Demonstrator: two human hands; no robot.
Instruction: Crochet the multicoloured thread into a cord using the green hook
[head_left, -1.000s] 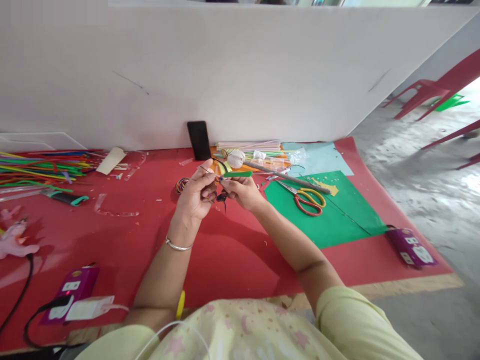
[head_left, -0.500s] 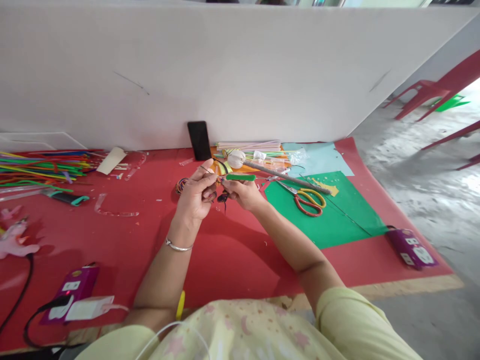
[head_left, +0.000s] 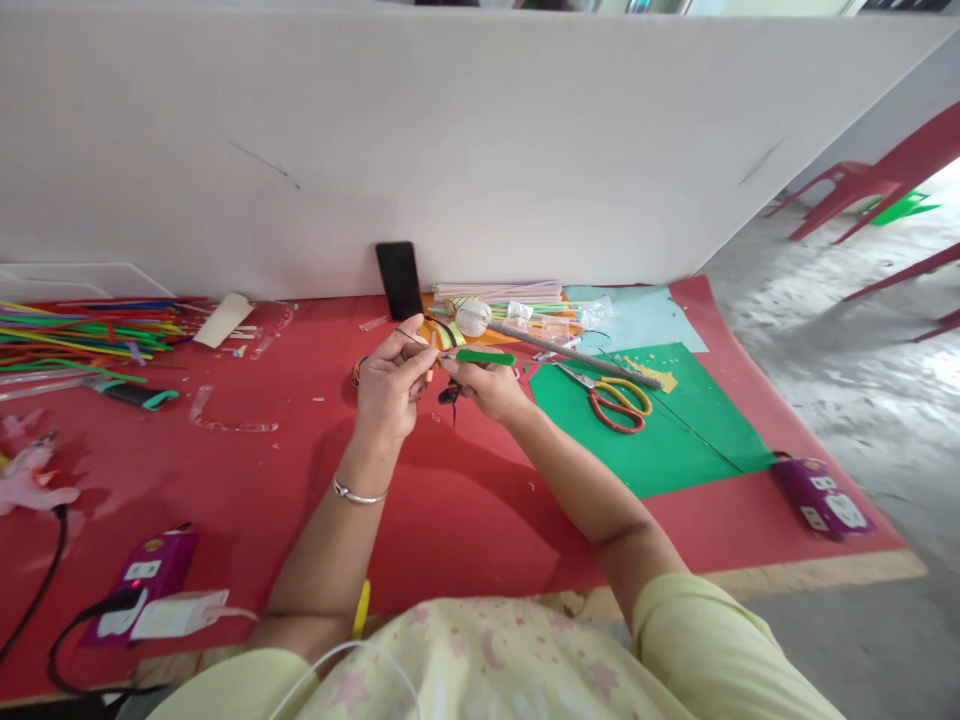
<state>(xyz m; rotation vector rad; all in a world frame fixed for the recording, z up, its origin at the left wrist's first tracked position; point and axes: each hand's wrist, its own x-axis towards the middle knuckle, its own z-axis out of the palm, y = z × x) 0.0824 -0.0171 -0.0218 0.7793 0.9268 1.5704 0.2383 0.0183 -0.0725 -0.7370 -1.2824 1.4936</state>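
Note:
My left hand and my right hand meet above the red mat. A small dark beaded piece on thin wire hangs between them, pinched by my left fingertips. A tool with a green handle is gripped in my right hand, its tip touching the piece. A silver bangle circles my left wrist. A bundle of coloured rubber bands lies partly hidden behind my left hand.
Red and yellow scissors lie on a green sheet. Coloured sticks are piled far left. A black phone leans on the white board. Purple power strips sit at both sides.
The green-handled tool has shifted slightly right and down in my right hand. My left hand has edged up, covering more of the rubber-band bundle.

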